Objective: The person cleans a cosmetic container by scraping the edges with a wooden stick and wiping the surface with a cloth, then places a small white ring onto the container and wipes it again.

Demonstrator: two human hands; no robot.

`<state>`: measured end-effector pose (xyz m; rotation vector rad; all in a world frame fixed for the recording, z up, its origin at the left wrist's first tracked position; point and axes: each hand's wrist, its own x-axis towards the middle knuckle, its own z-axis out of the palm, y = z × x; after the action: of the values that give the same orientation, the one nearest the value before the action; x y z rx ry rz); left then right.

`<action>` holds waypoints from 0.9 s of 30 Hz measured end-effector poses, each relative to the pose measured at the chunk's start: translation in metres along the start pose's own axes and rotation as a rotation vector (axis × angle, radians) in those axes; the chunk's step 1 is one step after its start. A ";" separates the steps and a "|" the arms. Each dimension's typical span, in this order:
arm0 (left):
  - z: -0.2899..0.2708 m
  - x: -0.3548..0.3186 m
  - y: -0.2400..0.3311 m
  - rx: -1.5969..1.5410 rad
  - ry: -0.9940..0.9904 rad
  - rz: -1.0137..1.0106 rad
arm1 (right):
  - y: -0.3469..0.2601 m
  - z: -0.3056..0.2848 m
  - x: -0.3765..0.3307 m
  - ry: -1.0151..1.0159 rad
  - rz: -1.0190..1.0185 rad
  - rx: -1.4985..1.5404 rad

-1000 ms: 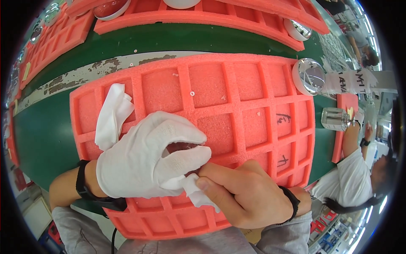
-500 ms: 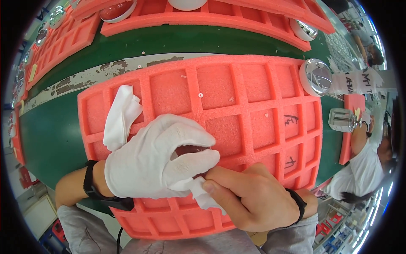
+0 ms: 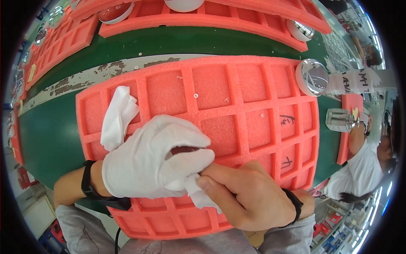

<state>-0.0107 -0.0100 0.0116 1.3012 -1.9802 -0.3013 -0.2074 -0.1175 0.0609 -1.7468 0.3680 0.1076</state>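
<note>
My left hand (image 3: 156,163), in a white glove, curls its thumb and fingers around a dark, glossy reddish piece (image 3: 182,150). Most of that piece is hidden by the glove, so its kind cannot be made out. A small white cloth (image 3: 198,198) is pinched between the thumb and fingers of my bare right hand (image 3: 258,194), pressed up against the underside of the gloved hand. Both hands are over a red foam tray (image 3: 219,135) with square compartments. A folded white cloth (image 3: 118,118) lies in the tray's left part, beyond the glove.
A mirrored bowl (image 3: 312,77) rests at the tray's far right corner. Right of it stands a clear pump bottle (image 3: 338,120). Another foam tray (image 3: 203,20) with a white bowl (image 3: 184,4) lies across the green table (image 3: 50,135). A co-worker's white sleeve (image 3: 355,178) is at right.
The whole view has shifted slightly, so everything sits a little further left. Both hands keep nearly the same hold, with the cloth still at the gloved hand.
</note>
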 end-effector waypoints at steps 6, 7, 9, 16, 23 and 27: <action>-0.004 -0.002 0.000 -0.046 0.000 -0.022 | -0.005 0.006 -0.001 -0.040 0.032 -0.047; -0.003 -0.001 0.000 -0.052 -0.010 -0.017 | -0.005 0.005 -0.001 -0.042 0.034 -0.050; -0.002 -0.001 0.001 -0.048 -0.002 -0.017 | -0.004 0.004 -0.003 -0.010 0.030 -0.045; 0.003 -0.003 -0.001 -0.048 0.073 -0.053 | -0.001 -0.004 0.005 0.046 -0.037 -0.093; -0.022 -0.001 -0.002 -0.099 -0.131 -0.242 | 0.011 -0.027 0.006 0.326 -0.273 0.257; -0.026 -0.002 0.000 -0.090 -0.159 -0.279 | 0.009 -0.034 0.008 0.256 -0.349 0.666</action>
<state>0.0079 -0.0029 0.0291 1.5362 -1.8867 -0.6379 -0.2068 -0.1532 0.0570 -1.1371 0.2384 -0.4487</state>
